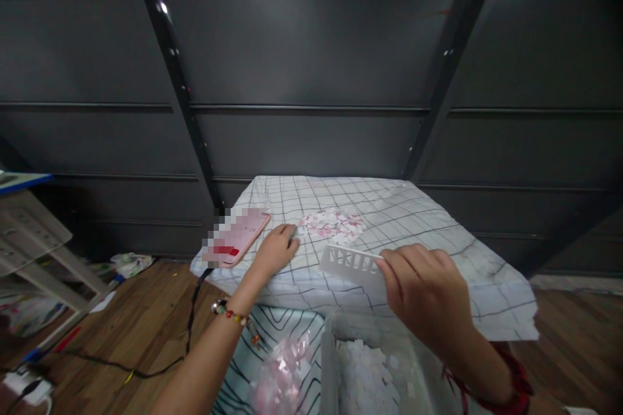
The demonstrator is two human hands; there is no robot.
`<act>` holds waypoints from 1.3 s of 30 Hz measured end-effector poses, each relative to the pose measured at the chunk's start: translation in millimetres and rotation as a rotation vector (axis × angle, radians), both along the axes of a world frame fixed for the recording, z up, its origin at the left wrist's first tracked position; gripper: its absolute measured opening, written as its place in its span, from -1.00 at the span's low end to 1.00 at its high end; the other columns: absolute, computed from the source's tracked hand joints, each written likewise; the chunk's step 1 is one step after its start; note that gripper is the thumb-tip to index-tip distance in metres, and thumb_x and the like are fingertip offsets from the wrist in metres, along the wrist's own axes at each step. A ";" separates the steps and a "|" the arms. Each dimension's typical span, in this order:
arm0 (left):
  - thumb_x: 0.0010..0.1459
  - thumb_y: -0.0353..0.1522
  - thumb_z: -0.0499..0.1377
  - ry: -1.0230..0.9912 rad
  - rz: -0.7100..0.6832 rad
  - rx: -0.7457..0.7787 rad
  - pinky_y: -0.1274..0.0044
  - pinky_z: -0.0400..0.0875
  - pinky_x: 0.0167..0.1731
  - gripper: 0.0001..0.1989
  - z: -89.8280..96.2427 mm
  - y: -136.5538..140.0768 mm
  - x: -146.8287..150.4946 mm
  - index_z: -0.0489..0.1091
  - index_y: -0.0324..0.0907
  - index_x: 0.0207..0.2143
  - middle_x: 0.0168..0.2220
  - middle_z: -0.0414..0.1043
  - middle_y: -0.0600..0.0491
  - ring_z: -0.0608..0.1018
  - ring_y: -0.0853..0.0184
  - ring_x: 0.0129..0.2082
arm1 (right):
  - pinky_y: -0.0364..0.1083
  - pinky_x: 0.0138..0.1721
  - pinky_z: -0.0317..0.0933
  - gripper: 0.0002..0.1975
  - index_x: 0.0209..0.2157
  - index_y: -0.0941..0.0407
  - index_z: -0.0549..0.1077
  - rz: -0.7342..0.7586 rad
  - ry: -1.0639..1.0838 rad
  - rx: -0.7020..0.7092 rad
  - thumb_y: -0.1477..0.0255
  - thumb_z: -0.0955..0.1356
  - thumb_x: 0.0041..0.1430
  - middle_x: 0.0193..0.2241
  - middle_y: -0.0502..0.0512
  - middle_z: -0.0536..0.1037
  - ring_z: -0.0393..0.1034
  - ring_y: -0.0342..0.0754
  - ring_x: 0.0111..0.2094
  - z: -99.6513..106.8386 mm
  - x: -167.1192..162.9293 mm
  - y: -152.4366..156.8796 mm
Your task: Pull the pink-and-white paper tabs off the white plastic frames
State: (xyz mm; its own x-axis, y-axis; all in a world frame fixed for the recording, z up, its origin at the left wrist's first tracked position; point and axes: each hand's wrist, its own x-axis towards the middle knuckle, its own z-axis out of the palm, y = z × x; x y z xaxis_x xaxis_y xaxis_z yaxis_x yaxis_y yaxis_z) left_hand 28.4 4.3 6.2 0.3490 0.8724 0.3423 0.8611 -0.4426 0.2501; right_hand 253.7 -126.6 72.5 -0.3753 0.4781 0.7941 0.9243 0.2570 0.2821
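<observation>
My left hand [276,250] rests on a table covered with a white checked cloth [384,198], its thumb and fingers apart. A small grey patch shows between thumb and forefinger; I cannot tell if it is a thing or shadow. Just right of the fingertips lies a loose pile of small pink and white paper pieces [333,224]. In my right hand [423,282] is a white slotted plastic strip [348,262], gripped at its right end. The strip is held tilted above the front part of the cloth, nearer to me than the pile.
A phone in a pink case [243,237] lies at the table's left, a black cable [193,301] near it. Below the front edge stand a clear plastic bin [328,363] of white paper pieces and shiny pink packets [282,376] on striped cloth. A dark panelled wall [311,45] rises behind.
</observation>
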 end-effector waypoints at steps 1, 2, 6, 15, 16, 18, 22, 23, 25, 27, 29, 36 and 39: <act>0.15 -0.36 -0.03 -0.001 -0.002 -0.001 0.45 0.25 -0.05 -0.67 -0.1 0.0 -0.2 0.26 -0.25 -0.04 -0.07 0.34 -0.11 0.40 0.23 -0.08 | -0.07 -0.47 -0.12 -0.76 -0.57 0.12 0.32 0.029 0.012 -0.022 0.47 0.18 0.15 -0.65 0.07 0.31 0.08 -0.08 -0.53 0.7 -5.6 -2.1; 0.15 -0.36 -0.03 -0.002 -0.005 -0.001 0.44 0.26 -0.05 -0.68 -0.1 -0.1 -0.3 0.27 -0.25 -0.05 -0.08 0.35 -0.10 0.40 0.23 -0.09 | -0.07 -0.47 -0.13 -0.76 -0.57 0.12 0.32 0.060 0.023 -0.041 0.48 0.18 0.15 -0.66 0.06 0.31 0.07 -0.08 -0.54 1.4 -10.3 -3.9; 0.15 -0.37 -0.03 0.002 -0.017 0.002 0.45 0.26 -0.06 -0.69 0.0 -1.3 -0.7 0.28 -0.24 -0.06 -0.10 0.36 -0.09 0.41 0.24 -0.10 | -0.08 -0.48 -0.13 -0.79 -0.51 0.14 0.35 0.137 0.049 -0.074 0.49 0.18 0.16 -0.64 0.03 0.33 0.08 -0.10 -0.54 5.8 -17.6 -7.9; 0.15 -0.38 -0.03 0.004 -0.015 0.022 0.43 0.28 -0.07 -0.69 0.6 -2.8 0.2 0.28 -0.27 -0.07 -0.12 0.36 -0.11 0.41 0.22 -0.12 | -0.09 -0.43 -0.01 -0.84 -0.51 0.16 0.37 0.012 0.047 0.060 0.47 0.24 0.12 -0.58 0.07 0.40 0.20 -0.10 -0.50 11.5 16.1 5.7; 0.15 -0.38 -0.03 0.000 -0.014 0.025 0.43 0.28 -0.07 -0.70 0.6 -3.0 0.2 0.28 -0.26 -0.07 -0.12 0.36 -0.10 0.41 0.23 -0.12 | -0.09 -0.43 -0.01 -0.85 -0.50 0.17 0.37 0.003 0.047 0.081 0.47 0.25 0.12 -0.58 0.07 0.41 0.21 -0.10 -0.50 11.5 21.0 9.1; 0.14 -0.38 -0.03 -0.006 -0.015 0.029 0.43 0.27 -0.06 -0.70 0.2 -3.1 0.1 0.28 -0.25 -0.08 -0.11 0.36 -0.09 0.41 0.24 -0.12 | -0.09 -0.42 0.00 -0.86 -0.49 0.18 0.38 -0.025 0.047 0.112 0.47 0.26 0.11 -0.57 0.08 0.42 0.23 -0.09 -0.48 10.7 30.7 17.6; 0.15 -0.38 -0.03 -0.006 -0.014 0.037 0.43 0.27 -0.05 -0.71 -0.8 -2.5 -0.2 0.28 -0.24 -0.08 -0.10 0.36 -0.08 0.41 0.24 -0.10 | -0.09 -0.42 0.00 -0.85 -0.48 0.18 0.39 -0.126 0.004 0.123 0.45 0.26 0.11 -0.55 0.08 0.43 0.24 -0.08 -0.47 5.1 46.3 35.8; 0.15 -0.38 -0.03 -0.005 -0.014 0.039 0.43 0.27 -0.05 -0.71 -0.9 -2.2 -0.2 0.28 -0.24 -0.08 -0.09 0.36 -0.08 0.41 0.24 -0.10 | -0.09 -0.42 0.00 -0.85 -0.48 0.18 0.40 -0.146 -0.010 0.120 0.45 0.26 0.11 -0.55 0.08 0.43 0.25 -0.08 -0.47 3.1 48.8 38.9; 0.15 -0.38 -0.03 -0.001 -0.019 0.037 0.42 0.27 -0.04 -0.71 -0.7 -1.9 -0.1 0.28 -0.24 -0.08 -0.09 0.36 -0.08 0.41 0.24 -0.09 | -0.09 -0.43 -0.01 -0.85 -0.48 0.18 0.40 -0.163 -0.032 0.106 0.45 0.26 0.11 -0.55 0.08 0.42 0.25 -0.08 -0.47 -0.4 51.7 41.3; 0.15 -0.38 -0.03 0.000 -0.024 0.032 0.42 0.27 -0.04 -0.71 0.1 -1.7 0.1 0.29 -0.24 -0.09 -0.09 0.36 -0.08 0.40 0.24 -0.09 | -0.09 -0.43 -0.01 -0.85 -0.49 0.18 0.40 -0.152 -0.044 0.087 0.46 0.26 0.11 -0.56 0.08 0.41 0.24 -0.09 -0.47 -2.3 51.4 38.1; 0.15 -0.39 -0.03 -0.004 -0.027 0.028 0.42 0.26 -0.03 -0.71 1.1 -1.9 0.4 0.29 -0.25 -0.09 -0.09 0.36 -0.08 0.40 0.24 -0.09 | -0.09 -0.44 -0.01 -0.84 -0.51 0.18 0.39 -0.124 -0.051 0.077 0.46 0.26 0.11 -0.57 0.08 0.40 0.23 -0.09 -0.48 -2.3 48.0 29.4; 0.14 -0.40 -0.03 -0.007 -0.036 0.026 0.40 0.27 -0.04 -0.71 1.3 -1.1 0.4 0.30 -0.25 -0.10 -0.10 0.36 -0.10 0.41 0.23 -0.10 | -0.09 -0.50 -0.04 -0.80 -0.52 0.15 0.33 -0.024 -0.004 -0.015 0.45 0.21 0.15 -0.63 0.06 0.33 0.11 -0.09 -0.56 -2.7 16.3 -13.9; 0.15 -0.39 -0.04 0.005 -0.038 0.025 0.41 0.26 -0.03 -0.70 0.0 0.3 -0.1 0.30 -0.26 -0.08 -0.08 0.36 -0.11 0.40 0.23 -0.09 | -0.10 -0.46 -0.01 -0.89 -0.43 0.18 0.34 0.104 0.026 0.005 0.49 0.23 0.13 -0.60 0.05 0.34 0.14 -0.10 -0.52 -5.1 2.8 -22.0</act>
State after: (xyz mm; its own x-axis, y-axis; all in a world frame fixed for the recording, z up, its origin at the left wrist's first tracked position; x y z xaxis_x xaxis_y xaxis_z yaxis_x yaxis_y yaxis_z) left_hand 28.3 4.7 6.2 0.3835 0.8495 0.3624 0.8447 -0.4812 0.2342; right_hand 256.4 -148.7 67.4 -0.4019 0.4339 0.8064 0.8998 0.3504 0.2599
